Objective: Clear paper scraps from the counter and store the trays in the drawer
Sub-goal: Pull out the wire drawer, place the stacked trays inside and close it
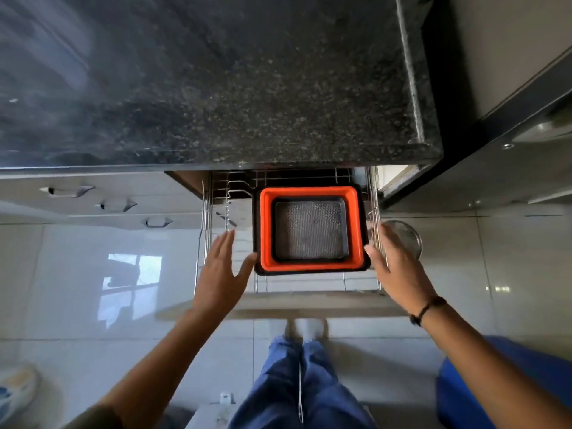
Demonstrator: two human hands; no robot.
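In the open drawer (291,284) the trays (311,229) lie stacked; both hands, left (221,274) and right (399,267), are spread empty beside them; the desk (216,88) shows no scraps, so closing remains.

counter (216,88), upper frame: black stone, pale speckle. orange tray (356,230), centre: bright orange, nested in a black tray (366,267). inner tray (309,232): dark rim, grey perforated dot pattern on its floor. drawer basket (207,230): silver wire. floor tiles (93,274), lower left: glossy off-white. trousers (294,382), bottom centre: blue. wristband (425,309), right: dark.
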